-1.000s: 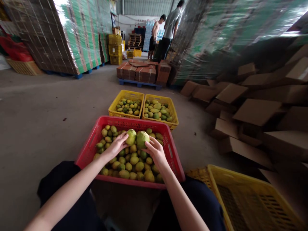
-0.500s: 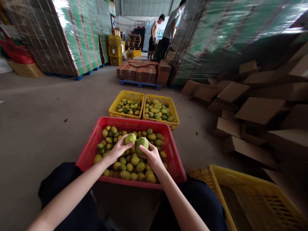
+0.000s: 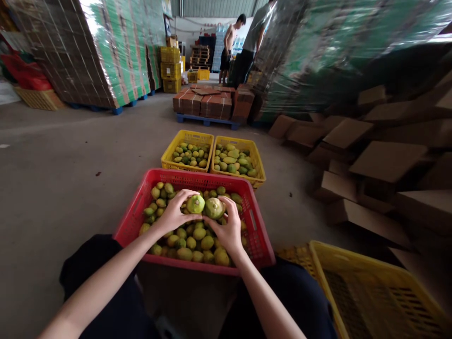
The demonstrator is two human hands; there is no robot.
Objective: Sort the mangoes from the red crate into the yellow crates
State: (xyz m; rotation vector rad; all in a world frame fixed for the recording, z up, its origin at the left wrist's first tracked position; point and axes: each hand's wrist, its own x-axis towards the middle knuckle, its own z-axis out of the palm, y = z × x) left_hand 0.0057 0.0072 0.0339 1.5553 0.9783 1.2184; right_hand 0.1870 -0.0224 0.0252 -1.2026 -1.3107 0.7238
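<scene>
We count two dark-clad knees (image 3: 99, 268) nearest to us, and beside the right one a yellow crate (image 3: 356, 268). Our two bare hands hold two green fruits, one each: our left hand (image 3: 176, 212) curls narrowly around the left fruit (image 3: 195, 204), fingers above and thumb below, and our right hand (image 3: 228, 226) wraps the right fruit (image 3: 214, 207) likewise. Both fruits sit side by side above the red crate (image 3: 261, 240); we cannot tell whether they touch. Their stem ends point at us, so each long axis runs away from us, foreshortened. Half a second ago the right fruit overlapped the left one and both showed more of their sides; now they stand apart in outline, ends turned our way. The loose fruit (image 3: 207, 243) beneath is too many to count. Beyond stand two yellow crates (image 3: 196, 137) of fruit, then one blue pallet (image 3: 208, 120) bearing bundled cardboard (image 3: 215, 106), and finally two people (image 3: 229, 42).
</scene>
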